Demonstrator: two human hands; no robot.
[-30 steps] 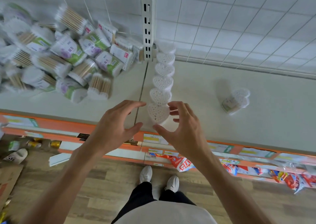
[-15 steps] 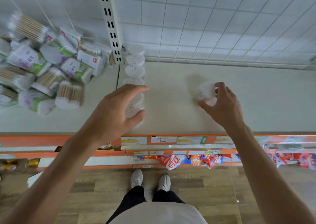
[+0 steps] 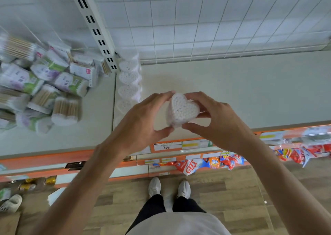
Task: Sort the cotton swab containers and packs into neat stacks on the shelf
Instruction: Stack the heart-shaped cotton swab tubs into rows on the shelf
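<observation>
Left of the heart-shaped container, the loose pile of swab packs lies jumbled, and just left of it runs the row of heart containers; I judge that setting it down crooked or nudging that row could knock the line askew. The container is held above the shelf, near its front edge. The left hand cups its left side with fingers curled around it, and the right hand pinches its right side between thumb and fingers.
</observation>
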